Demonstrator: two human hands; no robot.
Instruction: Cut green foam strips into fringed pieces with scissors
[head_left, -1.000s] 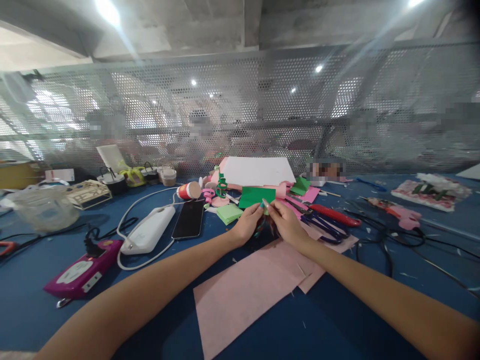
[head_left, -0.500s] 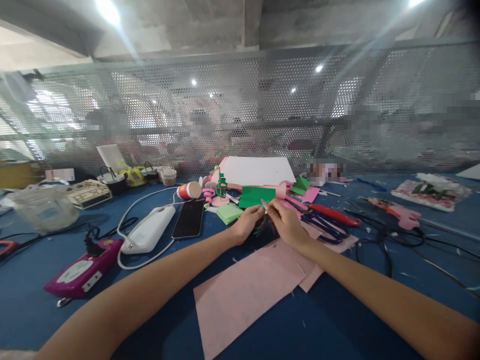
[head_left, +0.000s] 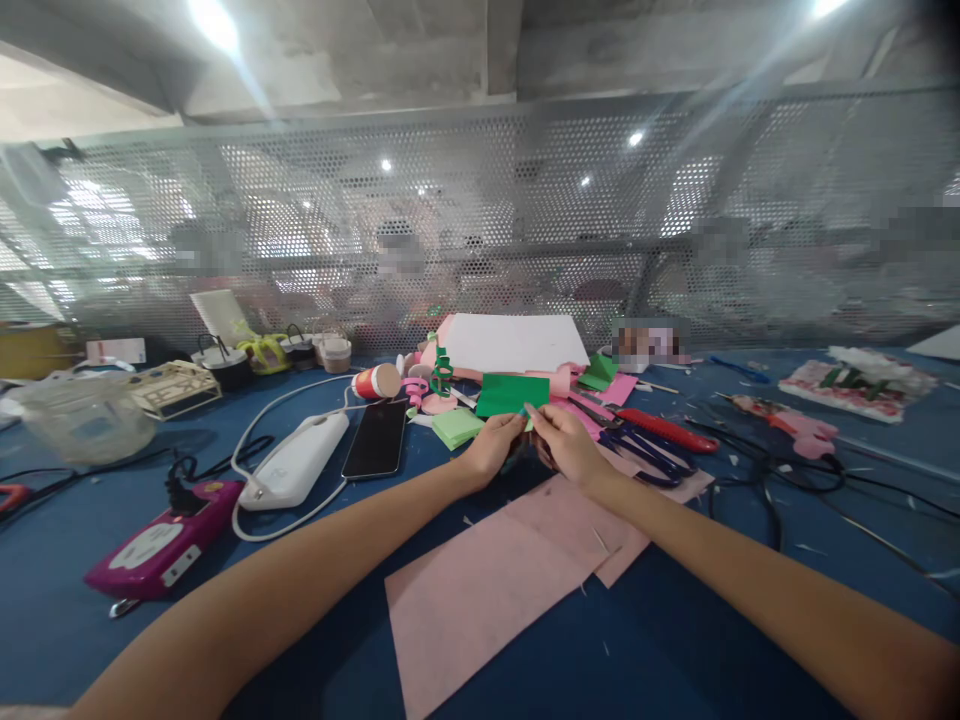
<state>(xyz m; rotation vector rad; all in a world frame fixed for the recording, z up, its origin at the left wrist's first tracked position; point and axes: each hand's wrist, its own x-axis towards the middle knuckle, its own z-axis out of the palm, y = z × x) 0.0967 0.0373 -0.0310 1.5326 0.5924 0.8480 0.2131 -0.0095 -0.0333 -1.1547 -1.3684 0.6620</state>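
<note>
My left hand (head_left: 493,448) and my right hand (head_left: 566,442) meet above the middle of the table, thumbs and fingertips pinched together. Between them a sliver of a small light-green piece (head_left: 529,424) shows; most of it is hidden by the fingers, so its kind is unclear. Just beyond the fingertips lies a dark green sheet (head_left: 513,394). A stack of pale green squares (head_left: 456,428) rests left of my left hand. Below both hands a long pink sheet (head_left: 487,590) lies flat on the blue table.
Right of my hands are a red-handled tool (head_left: 667,430) and blue-handled scissors (head_left: 649,455). Farther right sits a pink glue gun (head_left: 810,435) among black cables. To the left are a black phone (head_left: 375,440), a white power bank (head_left: 296,462) and a purple power strip (head_left: 166,540).
The fingertips of both hands have come closer together around the small piece, and the right hand's fingers have curled in more. The things on the table stay where they were.
</note>
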